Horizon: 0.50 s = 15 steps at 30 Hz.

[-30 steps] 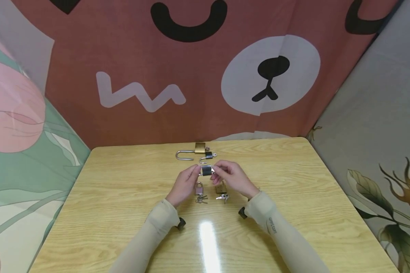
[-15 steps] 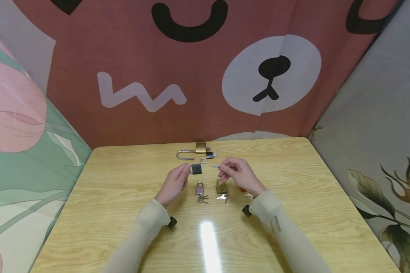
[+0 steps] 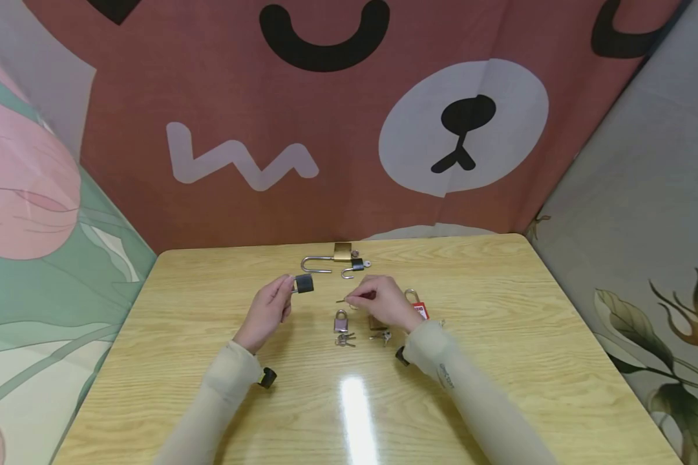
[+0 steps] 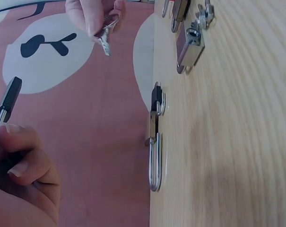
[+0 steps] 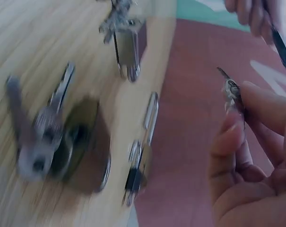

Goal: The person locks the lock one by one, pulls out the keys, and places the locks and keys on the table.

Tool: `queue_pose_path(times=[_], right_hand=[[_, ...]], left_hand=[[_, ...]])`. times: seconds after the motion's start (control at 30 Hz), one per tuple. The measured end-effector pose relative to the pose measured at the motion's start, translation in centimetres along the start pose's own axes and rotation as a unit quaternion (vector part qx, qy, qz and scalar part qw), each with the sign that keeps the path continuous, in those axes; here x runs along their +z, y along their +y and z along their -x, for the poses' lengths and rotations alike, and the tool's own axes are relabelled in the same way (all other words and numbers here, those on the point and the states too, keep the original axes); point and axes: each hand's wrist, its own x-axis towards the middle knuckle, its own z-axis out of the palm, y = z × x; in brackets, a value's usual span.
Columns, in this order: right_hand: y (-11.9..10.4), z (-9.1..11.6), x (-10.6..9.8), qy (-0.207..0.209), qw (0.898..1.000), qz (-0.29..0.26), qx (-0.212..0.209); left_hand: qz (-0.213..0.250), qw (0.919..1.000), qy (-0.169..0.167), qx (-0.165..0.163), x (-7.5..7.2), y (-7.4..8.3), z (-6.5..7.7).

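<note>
My left hand [image 3: 269, 307] pinches a black padlock [image 3: 304, 283] by its shackle, holding it above the left-middle of the table. In the left wrist view this padlock [image 4: 10, 99] shows edge-on beyond the curled fingers. My right hand [image 3: 380, 300] pinches a silver key [image 3: 340, 301] between thumb and forefinger, its tip pointing left; the right wrist view shows the key on a ring [image 5: 231, 90]. Padlock and key are well apart. Below the key lies a small silver-pink padlock [image 3: 340, 322] with its keys [image 3: 344, 340]. A brass padlock [image 3: 375, 324] is partly hidden under my right hand.
At the back lie a large brass padlock [image 3: 342, 251] with a long shackle swung out and a small black padlock [image 3: 357, 264] with a key in it. A red padlock [image 3: 421, 310] lies beside my right wrist. More keys [image 3: 383, 337] lie before the brass padlock.
The key has come away from the black padlock. My left hand has carried the padlock left; my right hand moved right, then back left and lower with the key, uncovering the red padlock.
</note>
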Motion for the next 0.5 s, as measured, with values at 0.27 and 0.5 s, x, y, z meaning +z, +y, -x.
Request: queue_pose_path(times=[0.27,0.5], right_hand=[[-2.2,-1.5,4.7,-0.089,0.995,0.046,-0.024],[-2.8,-2.4,7.7,-0.14,0.986,0.091,-0.01]], left_hand=[[0.0,1.0,0.003,-0.002,-0.3,-0.3,0.2],[0.006,0.9999,-0.007,0.007,-0.6,-0.5,0.4]])
